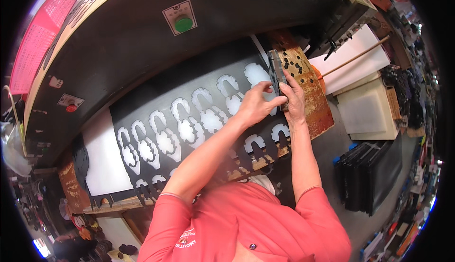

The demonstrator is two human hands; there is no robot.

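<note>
Upright in my right hand (pixel 295 98) is a dark, narrow cutting die (pixel 275 65), with the fingers wrapped along its side. My left hand (pixel 256 103) is at the lower part of the die. Its thumb reaches across toward my right hand, its index finger is bent near the die's edge, and a gap shows between the two. Under both hands lies a black sheet (pixel 163 84) with rows of shoe-shaped and horseshoe-shaped openings. White board (pixel 106 155) shows through the openings and beyond the sheet's left end.
Across the far side runs a dark press beam (pixel 118 39) with a green button (pixel 183 23) and a red button (pixel 71 108). Small black scraps (pixel 296 66) lie on the worn ledge at right. A stack of black sheets (pixel 362 176) stands lower right; a pink basket (pixel 42 34) is upper left.
</note>
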